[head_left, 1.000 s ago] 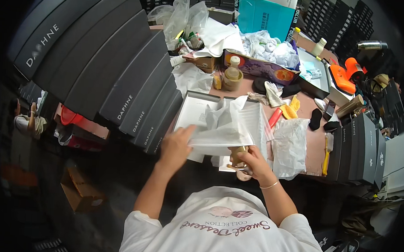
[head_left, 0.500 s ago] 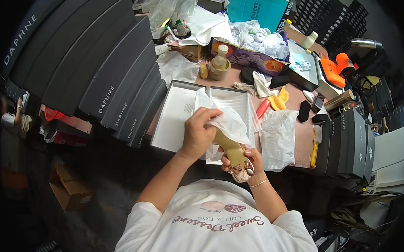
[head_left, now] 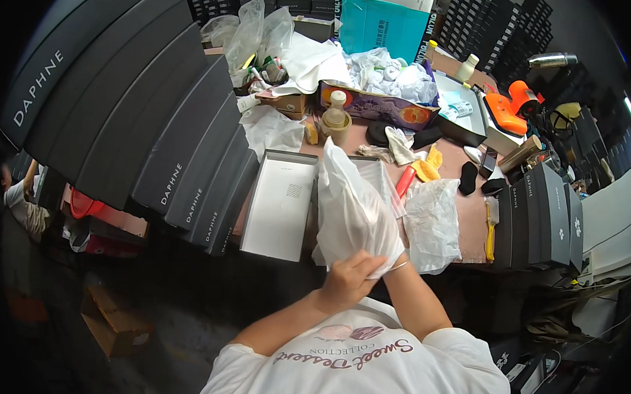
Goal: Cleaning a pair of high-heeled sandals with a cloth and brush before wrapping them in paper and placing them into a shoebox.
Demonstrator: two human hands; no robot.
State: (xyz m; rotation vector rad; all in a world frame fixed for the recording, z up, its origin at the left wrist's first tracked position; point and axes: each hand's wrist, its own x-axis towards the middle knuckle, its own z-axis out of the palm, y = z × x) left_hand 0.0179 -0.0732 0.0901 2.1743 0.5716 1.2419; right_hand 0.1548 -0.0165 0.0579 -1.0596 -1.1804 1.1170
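A translucent white bag (head_left: 352, 207) stands up in front of me, drawn over my right hand. The right wrist (head_left: 401, 260) shows at the bag's mouth; its fingers are covered. A pale, pinkish shape shows dimly through the bag, where the gold sandal held half a second ago is now hidden. My left hand (head_left: 354, 277) is closed on the bag's lower edge, pinching it beside the right wrist. Left of the bag lies an open shoe box part (head_left: 280, 208), white inside with a dark rim. Another sheet of thin wrapping shows behind the bag.
Dark shoe boxes (head_left: 139, 119) are stacked high at the left, more (head_left: 540, 221) at the right. A crumpled bag (head_left: 433, 220), red handle (head_left: 405, 180), yellow brush (head_left: 491, 233), bottle in a jar (head_left: 336, 120) and purple carton (head_left: 376, 104) of crumpled wrapping lie on the pink table.
The bag has been pulled down over the sandal and my right hand. My left hand has come down and right to the bag's mouth. The view has shifted slightly.
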